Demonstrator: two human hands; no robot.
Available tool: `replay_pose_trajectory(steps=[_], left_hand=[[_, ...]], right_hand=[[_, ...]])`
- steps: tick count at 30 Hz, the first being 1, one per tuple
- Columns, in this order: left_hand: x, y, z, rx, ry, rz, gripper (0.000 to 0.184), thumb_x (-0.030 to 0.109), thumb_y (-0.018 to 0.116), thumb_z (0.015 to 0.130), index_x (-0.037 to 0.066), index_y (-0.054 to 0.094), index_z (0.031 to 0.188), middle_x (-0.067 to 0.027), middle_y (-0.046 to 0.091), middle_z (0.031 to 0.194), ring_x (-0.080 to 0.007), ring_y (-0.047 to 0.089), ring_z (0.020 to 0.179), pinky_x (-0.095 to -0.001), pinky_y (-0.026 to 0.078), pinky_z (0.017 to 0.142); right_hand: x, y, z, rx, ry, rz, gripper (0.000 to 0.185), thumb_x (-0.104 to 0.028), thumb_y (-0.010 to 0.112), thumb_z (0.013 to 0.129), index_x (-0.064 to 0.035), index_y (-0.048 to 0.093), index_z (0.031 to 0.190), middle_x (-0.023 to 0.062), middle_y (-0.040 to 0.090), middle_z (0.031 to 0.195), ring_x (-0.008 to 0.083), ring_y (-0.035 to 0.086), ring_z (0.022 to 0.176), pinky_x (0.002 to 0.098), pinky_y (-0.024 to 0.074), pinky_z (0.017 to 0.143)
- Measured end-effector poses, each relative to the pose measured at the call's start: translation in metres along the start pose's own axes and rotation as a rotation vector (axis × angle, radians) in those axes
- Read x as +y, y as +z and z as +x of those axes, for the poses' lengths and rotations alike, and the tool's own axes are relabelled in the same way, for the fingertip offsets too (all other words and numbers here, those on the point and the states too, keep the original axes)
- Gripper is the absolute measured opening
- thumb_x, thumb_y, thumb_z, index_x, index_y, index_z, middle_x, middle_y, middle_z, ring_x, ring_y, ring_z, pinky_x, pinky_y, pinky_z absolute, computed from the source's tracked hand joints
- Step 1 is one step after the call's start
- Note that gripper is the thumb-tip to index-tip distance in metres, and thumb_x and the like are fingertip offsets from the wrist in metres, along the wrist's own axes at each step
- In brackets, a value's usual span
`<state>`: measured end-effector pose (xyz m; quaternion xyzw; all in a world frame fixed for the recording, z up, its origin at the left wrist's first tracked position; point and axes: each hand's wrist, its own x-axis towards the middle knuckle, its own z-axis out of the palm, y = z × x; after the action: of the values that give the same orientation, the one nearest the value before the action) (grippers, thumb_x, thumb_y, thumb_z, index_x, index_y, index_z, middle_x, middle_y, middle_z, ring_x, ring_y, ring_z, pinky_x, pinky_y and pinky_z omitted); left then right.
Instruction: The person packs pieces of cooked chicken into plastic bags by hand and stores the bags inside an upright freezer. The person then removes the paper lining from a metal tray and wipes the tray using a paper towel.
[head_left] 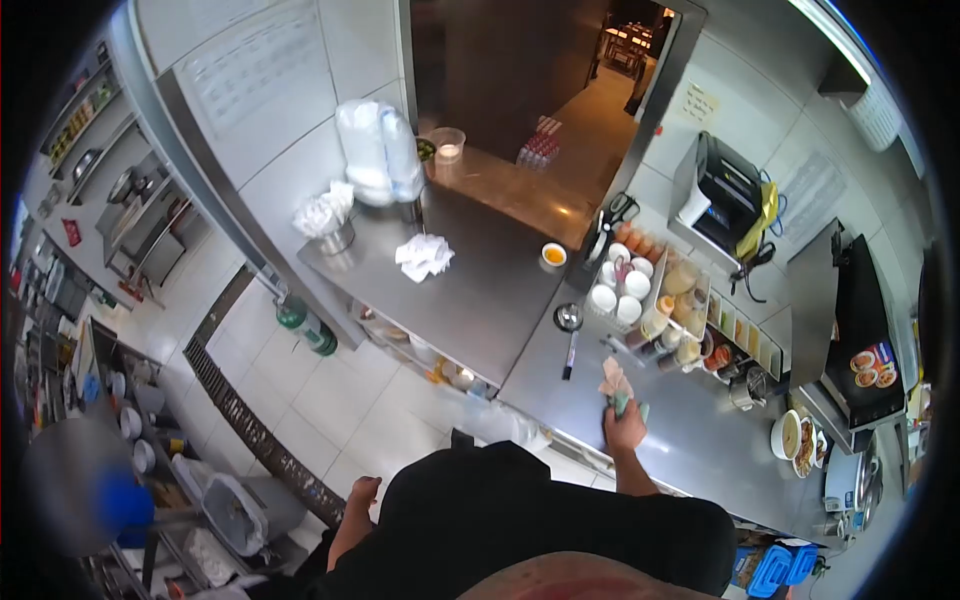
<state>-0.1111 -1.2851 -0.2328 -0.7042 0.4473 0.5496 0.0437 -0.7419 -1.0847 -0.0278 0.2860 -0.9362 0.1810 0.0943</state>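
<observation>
On the steel counter at the right, my right hand (626,428) is closed around a crumpled cloth (615,378), pinkish at the top and green near my fingers. A ladle (569,318) with a dark handle end lies to the left of the cloth. My left hand (365,491) hangs low beside my body, over the tiled floor. Its fingers look curled, and I see nothing in them.
White cups (634,284) and sauce bottles (657,316) stand in racks behind the cloth. A small bowl of orange sauce (553,255) and crumpled white paper (424,257) sit on the left counter. Food bowls (787,436) are at the right. A green gas cylinder (303,325) stands on the floor.
</observation>
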Motion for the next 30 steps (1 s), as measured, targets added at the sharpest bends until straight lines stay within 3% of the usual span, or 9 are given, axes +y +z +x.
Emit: replay_pose_trajectory(steps=[3, 6, 8, 10, 15, 18, 19, 25, 30], left_hand=[[0.033, -0.047, 0.056, 0.124, 0.604, 0.924, 0.042, 0.041, 0.058, 0.089, 0.005, 0.069, 0.108, -0.0214, 0.069, 0.107, -0.0374, 0.066, 0.098, -0.0468, 0.054, 0.085], [0.069, -0.077, 0.075, 0.211, 0.216, 0.071, 0.040, 0.032, 0.067, 0.085, -0.003, 0.066, 0.104, -0.0101, 0.064, 0.066, -0.0249, 0.063, 0.057, -0.0385, 0.048, 0.049], [0.092, -0.096, 0.091, 0.211, 0.104, 0.070, 0.043, 0.033, 0.070, 0.081, -0.003, 0.069, 0.103, -0.0222, 0.072, 0.093, -0.0353, 0.069, 0.090, -0.0431, 0.055, 0.081], [0.099, -0.108, 0.110, 0.224, 0.085, 0.090, 0.043, 0.034, 0.071, 0.080, -0.003, 0.070, 0.103, -0.0211, 0.072, 0.092, -0.0330, 0.070, 0.087, -0.0436, 0.056, 0.080], [0.118, -0.144, 0.162, 0.142, -0.051, 0.051, 0.048, 0.036, 0.069, 0.082, -0.002, 0.067, 0.113, -0.0209, 0.070, 0.098, -0.0340, 0.070, 0.087, -0.0453, 0.059, 0.071], [0.125, -0.203, 0.196, -0.149, 0.296, 0.559, 0.046, 0.035, 0.064, 0.090, -0.003, 0.064, 0.115, -0.0202, 0.068, 0.109, -0.0350, 0.067, 0.087, -0.0477, 0.058, 0.066], [0.139, -0.217, 0.192, -0.067, 0.020, 0.233, 0.049, 0.038, 0.060, 0.093, -0.003, 0.061, 0.119, -0.0197, 0.065, 0.115, -0.0351, 0.064, 0.087, -0.0466, 0.059, 0.063], [0.114, -0.339, 0.256, 0.033, -0.039, -0.300, 0.045, 0.036, 0.064, 0.091, 0.007, 0.056, 0.125, -0.0145, 0.060, 0.110, -0.0317, 0.059, 0.097, -0.0512, 0.055, 0.069], [0.105, -0.405, 0.232, 0.188, -0.049, -0.565, 0.038, 0.034, 0.061, 0.091, 0.008, 0.058, 0.118, -0.0041, 0.053, 0.081, -0.0194, 0.052, 0.075, -0.0435, 0.051, 0.067]], right_hand=[[-0.008, 0.001, 0.012, -0.090, 0.060, -0.102, 0.044, -0.042, 0.063, 0.082, -0.0072, 0.053, 0.107, 0.0202, 0.068, 0.087, 0.0431, 0.066, 0.078, 0.0529, 0.0525, 0.071], [-0.002, 0.001, 0.043, -0.437, 0.066, -0.182, 0.054, -0.046, 0.061, 0.085, -0.0058, 0.052, 0.120, 0.0233, 0.069, 0.097, 0.0426, 0.068, 0.087, 0.0514, 0.0531, 0.078], [-0.020, -0.023, 0.071, -0.775, -0.011, -0.332, 0.064, -0.053, 0.061, 0.085, -0.0042, 0.055, 0.126, 0.0237, 0.069, 0.107, 0.0418, 0.067, 0.098, 0.0493, 0.0515, 0.087], [-0.050, -0.036, 0.105, -1.095, -0.159, -0.440, 0.066, -0.055, 0.062, 0.083, -0.0038, 0.058, 0.125, 0.0228, 0.069, 0.109, 0.0413, 0.066, 0.101, 0.0487, 0.0505, 0.089], [-0.296, -0.072, 0.140, -0.452, -0.216, -0.051, 0.054, -0.043, 0.063, 0.090, -0.0045, 0.057, 0.128, 0.0247, 0.065, 0.113, 0.0423, 0.061, 0.110, 0.0463, 0.0480, 0.095], [-0.454, -0.066, 0.158, -0.387, -0.541, 0.250, 0.051, -0.035, 0.066, 0.090, -0.0051, 0.056, 0.129, 0.0235, 0.054, 0.133, 0.0406, 0.052, 0.123, 0.0442, 0.0432, 0.103], [-0.507, -0.072, 0.166, -0.359, -0.664, 0.372, 0.051, -0.035, 0.067, 0.089, -0.0057, 0.056, 0.129, 0.0232, 0.049, 0.139, 0.0396, 0.050, 0.126, 0.0436, 0.0411, 0.106], [-0.727, -0.019, 0.294, 0.167, -0.978, 0.109, 0.047, -0.028, 0.067, 0.088, -0.0047, 0.058, 0.128, 0.0228, 0.048, 0.141, 0.0394, 0.043, 0.133, 0.0444, 0.0345, 0.112], [-0.802, 0.032, 0.390, 0.064, -0.671, -0.083, 0.052, -0.040, 0.059, 0.091, -0.0102, 0.056, 0.134, 0.0154, 0.051, 0.141, 0.0353, 0.051, 0.127, 0.0439, 0.0406, 0.107]])
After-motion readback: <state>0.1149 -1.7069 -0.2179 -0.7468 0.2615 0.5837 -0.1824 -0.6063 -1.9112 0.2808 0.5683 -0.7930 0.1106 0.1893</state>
